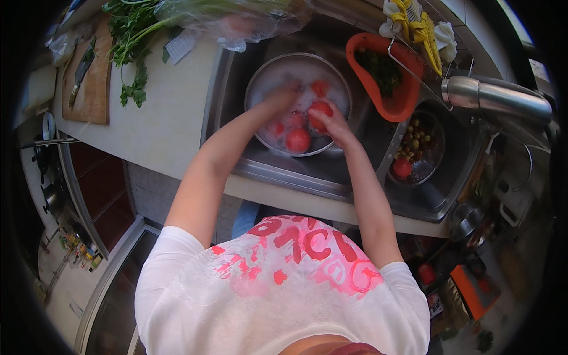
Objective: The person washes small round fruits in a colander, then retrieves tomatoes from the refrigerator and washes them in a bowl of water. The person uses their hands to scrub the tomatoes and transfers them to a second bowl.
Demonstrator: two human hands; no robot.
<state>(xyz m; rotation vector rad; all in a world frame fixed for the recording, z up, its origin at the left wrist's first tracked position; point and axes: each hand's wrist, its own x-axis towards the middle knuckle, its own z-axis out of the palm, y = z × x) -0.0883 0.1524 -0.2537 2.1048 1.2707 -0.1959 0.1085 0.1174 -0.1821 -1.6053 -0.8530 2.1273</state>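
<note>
A round metal basin of foamy water stands in the larger bowl of a steel sink. Inside it, my right hand grips a tomato near the basin's right side. My left hand reaches into the water left of it; foam and blur hide its fingers, so I cannot tell whether it holds anything. Another tomato floats close to the near rim. More red tomatoes show partly through the suds.
An orange strainer with leafy greens sits right of the basin. Beyond it, a metal colander holds small fruits and a tomato. The faucet juts in from the right. A knife lies on a cutting board, near celery.
</note>
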